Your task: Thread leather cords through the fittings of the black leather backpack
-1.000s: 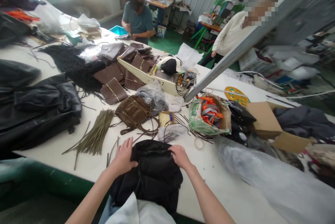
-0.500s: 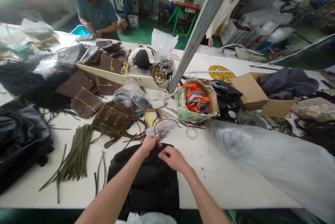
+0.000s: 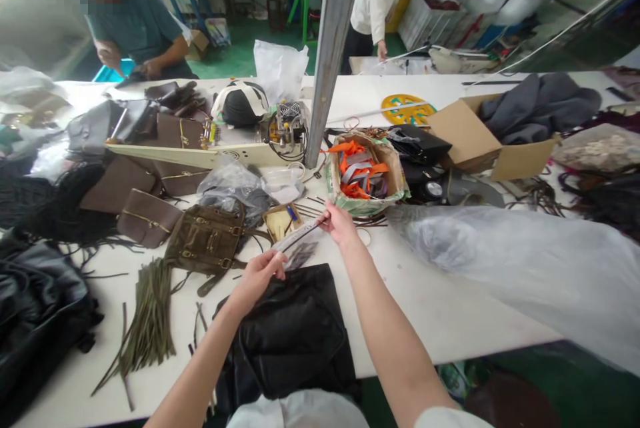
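A thin dark cord (image 3: 303, 235) runs nearly straight between my two hands, slanting up to the right. My left hand (image 3: 263, 273) is closed around its lower end, just above the top edge of a black bag (image 3: 295, 341). Farther out, my right hand (image 3: 341, 223) pinches the upper end near the box of orange straps. Below the cord lies a small clear plastic bag (image 3: 306, 253) with dark contents I cannot make out. The black bag lies flat at the table's front edge, close to my body.
At left are a brown bag (image 3: 205, 241), olive strips (image 3: 150, 315) and a black leather bag (image 3: 40, 308). A carton (image 3: 367, 205) of orange straps stands by a metal post (image 3: 333, 48). Plastic sheeting (image 3: 510, 268) covers the right. Two people stand across the table (image 3: 410, 321).
My right hand has moved up and away from the black bag and now grips the cord. The cord, curved before, is drawn out straight. The view has shifted to the right.
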Available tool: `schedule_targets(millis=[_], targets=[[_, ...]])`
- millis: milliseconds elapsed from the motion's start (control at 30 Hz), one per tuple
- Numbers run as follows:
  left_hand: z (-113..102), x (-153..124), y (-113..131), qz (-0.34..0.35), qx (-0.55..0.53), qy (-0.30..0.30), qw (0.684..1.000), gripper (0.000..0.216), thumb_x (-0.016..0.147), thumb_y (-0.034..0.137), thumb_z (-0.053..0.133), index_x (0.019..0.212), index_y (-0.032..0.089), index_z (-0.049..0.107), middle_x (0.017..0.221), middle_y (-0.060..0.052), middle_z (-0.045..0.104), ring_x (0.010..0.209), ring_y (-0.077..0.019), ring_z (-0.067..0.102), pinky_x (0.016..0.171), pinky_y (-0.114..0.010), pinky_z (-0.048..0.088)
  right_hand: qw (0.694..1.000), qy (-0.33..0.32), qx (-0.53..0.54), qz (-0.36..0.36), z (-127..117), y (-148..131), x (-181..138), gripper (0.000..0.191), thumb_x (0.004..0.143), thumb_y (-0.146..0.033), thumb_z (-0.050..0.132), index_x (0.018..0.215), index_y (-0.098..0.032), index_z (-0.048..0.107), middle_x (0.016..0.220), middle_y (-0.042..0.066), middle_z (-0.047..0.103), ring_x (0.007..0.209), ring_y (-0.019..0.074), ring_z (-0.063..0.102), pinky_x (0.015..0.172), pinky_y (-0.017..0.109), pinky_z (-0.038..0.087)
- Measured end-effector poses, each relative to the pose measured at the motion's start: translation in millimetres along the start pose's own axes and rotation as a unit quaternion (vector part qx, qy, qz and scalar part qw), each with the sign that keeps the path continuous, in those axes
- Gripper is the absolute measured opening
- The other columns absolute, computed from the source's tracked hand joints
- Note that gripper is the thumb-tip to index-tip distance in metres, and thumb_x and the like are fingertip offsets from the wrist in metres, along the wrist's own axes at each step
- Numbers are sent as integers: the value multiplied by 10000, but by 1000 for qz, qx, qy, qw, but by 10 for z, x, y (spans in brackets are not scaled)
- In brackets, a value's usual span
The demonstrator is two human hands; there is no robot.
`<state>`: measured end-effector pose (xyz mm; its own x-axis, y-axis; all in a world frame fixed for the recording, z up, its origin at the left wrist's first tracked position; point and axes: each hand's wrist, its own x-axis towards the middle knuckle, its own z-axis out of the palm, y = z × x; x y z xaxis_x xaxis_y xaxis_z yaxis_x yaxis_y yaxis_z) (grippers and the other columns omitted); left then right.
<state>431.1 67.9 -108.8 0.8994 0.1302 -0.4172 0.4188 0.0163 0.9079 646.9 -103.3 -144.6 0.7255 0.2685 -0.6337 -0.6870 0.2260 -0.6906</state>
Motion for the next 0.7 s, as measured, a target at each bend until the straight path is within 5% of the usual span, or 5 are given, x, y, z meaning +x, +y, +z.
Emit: schedule_targets(millis=[200, 333, 433, 567, 700], targets=[[-123, -146, 282, -48, 39, -128, 990, 555, 1058, 685, 519, 1077, 177, 740, 918, -76, 778, 932, -254, 718, 1000, -368, 528, 989, -118, -30, -83, 44, 270, -481, 600, 869, -811, 748, 867, -222, 634, 562, -94, 428, 438, 81, 342, 416, 203, 350], [161, 236, 513, 28, 121, -158, 980, 704, 997, 738, 567, 1437, 190, 616, 1362, -161, 702, 1305, -332, 645, 1175, -461, 490, 960, -183, -161, -140, 191, 509, -665, 691, 962, -860, 554, 1086, -215, 772, 1064, 69, 767, 1045, 213, 713, 937, 330, 611], [280, 463, 642, 109, 298, -91, 944, 842, 894, 737, 721, 1499, 167, 585, 1625, -225, 467, 1589, -421, 348, 1330, -580, 266, 913, -196, -260, -246, 151, 438, -637, 722, 997, -860, 478, 1282, -262, 764, 1445, 80, 695, 1458, 277, 558, 1315, 485, 385], [284, 541, 822, 123, 401, -72, 905, 993, 776, 666, 883, 1573, 193, 526, 1776, -228, 240, 1660, -497, 147, 1315, -735, 93, 857, -205, -365, -300, 40, 140, -554, 754, 1028, -847, 413, 1467, -296, 683, 1609, 54, 592, 1617, 295, 378, 1399, 587, 193], [403, 539, 925, 162, 252, -167, 939, 523, 927, 543, 733, 1255, 137, 704, 1336, -176, 721, 1273, -350, 660, 1120, -475, 501, 850, -233, -366, -299, 20, -110, -602, 771, 1035, -838, 411, 1553, -302, 606, 1671, 25, 527, 1632, 261, 356, 1407, 529, 187]])
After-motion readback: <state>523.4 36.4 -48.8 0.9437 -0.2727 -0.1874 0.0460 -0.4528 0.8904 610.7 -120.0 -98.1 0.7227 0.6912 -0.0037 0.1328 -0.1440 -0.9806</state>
